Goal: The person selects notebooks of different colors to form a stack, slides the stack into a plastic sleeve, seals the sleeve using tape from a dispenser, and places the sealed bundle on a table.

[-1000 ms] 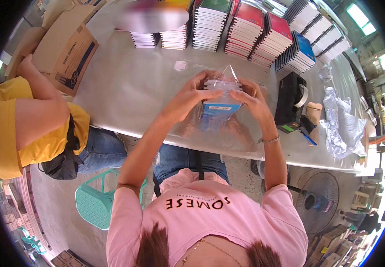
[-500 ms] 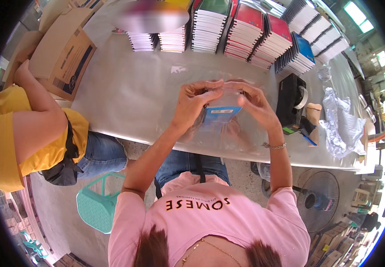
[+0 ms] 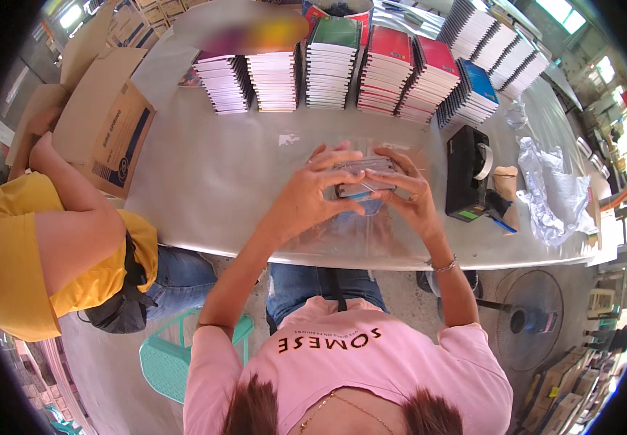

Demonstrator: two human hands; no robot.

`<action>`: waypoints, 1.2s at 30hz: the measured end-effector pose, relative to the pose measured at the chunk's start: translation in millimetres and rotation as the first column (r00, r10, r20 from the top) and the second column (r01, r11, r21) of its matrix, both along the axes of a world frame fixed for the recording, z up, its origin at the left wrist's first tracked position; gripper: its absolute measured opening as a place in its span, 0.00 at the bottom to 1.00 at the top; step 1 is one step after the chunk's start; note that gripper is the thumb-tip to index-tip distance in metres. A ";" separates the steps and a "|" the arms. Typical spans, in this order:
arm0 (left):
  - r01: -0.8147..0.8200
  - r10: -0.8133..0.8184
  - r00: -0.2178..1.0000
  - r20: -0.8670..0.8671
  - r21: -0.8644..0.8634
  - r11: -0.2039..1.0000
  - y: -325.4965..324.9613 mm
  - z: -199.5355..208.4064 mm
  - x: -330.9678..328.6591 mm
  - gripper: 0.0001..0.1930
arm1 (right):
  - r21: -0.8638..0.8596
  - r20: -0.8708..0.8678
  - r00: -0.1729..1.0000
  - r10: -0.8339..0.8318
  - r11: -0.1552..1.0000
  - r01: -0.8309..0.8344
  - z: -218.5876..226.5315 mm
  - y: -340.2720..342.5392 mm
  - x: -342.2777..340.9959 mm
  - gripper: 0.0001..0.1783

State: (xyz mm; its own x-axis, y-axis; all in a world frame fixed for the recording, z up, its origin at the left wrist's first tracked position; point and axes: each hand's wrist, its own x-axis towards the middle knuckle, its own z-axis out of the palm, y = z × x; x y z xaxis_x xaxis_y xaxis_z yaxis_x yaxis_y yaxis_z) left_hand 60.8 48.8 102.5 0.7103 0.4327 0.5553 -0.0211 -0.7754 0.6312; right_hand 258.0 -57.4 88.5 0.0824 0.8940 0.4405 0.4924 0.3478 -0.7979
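A small blue notebook or pad [image 3: 361,196] in clear plastic is between my two hands, above the near-middle part of the table. Dark binding dots seem to show along its side. My left hand [image 3: 319,190] grips its left side, with the thumb below and the fingers bent over the top. From the right, my right hand [image 3: 409,190] holds the other side, its fingers reaching across the upper face. The fingertips of both hands nearly meet over it. My fingers cover much of the item, so its exact kind is hard to make out.
Stacks of spiral notebooks, including a green-covered stack [image 3: 331,65], line the far side of the table [image 3: 205,196]. To the right are a black case [image 3: 465,174] with a tape roll and crumpled silvery wrap [image 3: 552,192]. A yellow-sleeved person [image 3: 74,246] reaches into a carton [image 3: 103,130] at left.
The item has tipped, so its blue labelled face is now mostly out of sight. My fingers have shifted over its top. The view has also moved, bringing more of the notebook stacks in.
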 end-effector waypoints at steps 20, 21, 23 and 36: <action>-0.039 0.010 0.985 0.170 0.166 0.985 -10.8 -31.1 11.6 0.08 | -0.436 0.139 0.462 -0.876 0.365 0.823 -28.2 -114.4 132.9 0.22; -0.034 0.005 0.983 0.185 0.157 0.987 -11.2 -30.7 11.8 0.08 | -0.440 0.079 0.472 -0.878 0.394 0.807 -33.2 -115.5 139.2 0.23; -0.021 -0.009 0.978 0.209 0.141 0.990 -11.9 -30.6 13.0 0.08 | -0.451 -0.022 0.485 -0.874 0.442 0.776 -35.2 -115.3 144.0 0.24; -0.059 0.030 0.982 0.188 0.151 0.987 -14.0 -33.9 14.1 0.08 | -0.495 -0.436 0.409 -0.802 0.593 0.635 -26.6 -132.6 105.0 0.16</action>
State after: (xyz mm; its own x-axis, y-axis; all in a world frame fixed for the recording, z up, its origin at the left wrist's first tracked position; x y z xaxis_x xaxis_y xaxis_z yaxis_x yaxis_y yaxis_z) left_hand 74.9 34.8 68.6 0.5711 0.3603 0.7376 -0.0888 -0.8662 0.4918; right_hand 363.0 -189.9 61.9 0.8899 0.4317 -0.1475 -0.1006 -0.1296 -0.9865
